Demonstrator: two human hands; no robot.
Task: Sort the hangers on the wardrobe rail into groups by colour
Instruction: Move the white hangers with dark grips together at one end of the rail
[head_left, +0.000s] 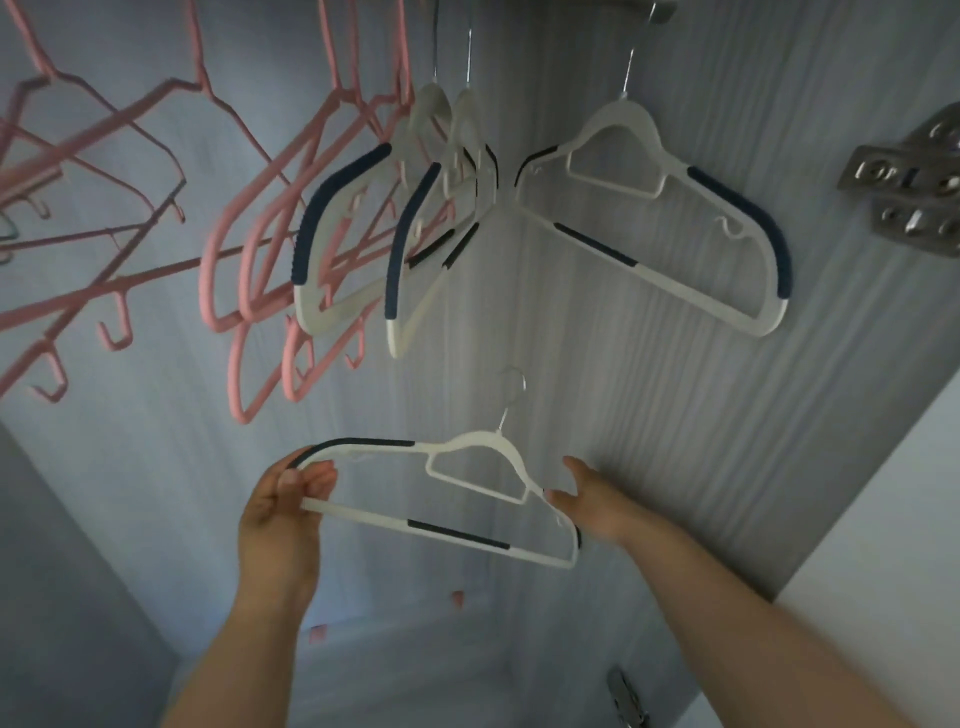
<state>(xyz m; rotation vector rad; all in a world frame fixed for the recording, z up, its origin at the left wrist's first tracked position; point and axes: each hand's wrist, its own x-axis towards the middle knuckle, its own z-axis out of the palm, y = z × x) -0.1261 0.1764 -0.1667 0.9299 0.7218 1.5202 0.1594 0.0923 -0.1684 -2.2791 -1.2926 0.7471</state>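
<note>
I hold a white hanger with navy grip strips (467, 538) off the rail, low in the wardrobe. My left hand (283, 512) grips its left shoulder end, fingers curled round the arm and bottom bar. My right hand (592, 506) is at its right shoulder, fingers fairly straight and touching the hanger. Above, several pink hangers (270, 228) hang on the left. White and navy hangers (410, 234) hang to their right, overlapping the nearest pink ones, with one more white hanger (670, 208) apart on the right. The rail itself is out of view.
The grey wood-grain wardrobe side wall (675, 415) stands close on the right, with metal hinge plates (914, 182) at the upper right and another hinge (626, 691) low down. The wardrobe's back panel (156, 441) lies behind the hangers.
</note>
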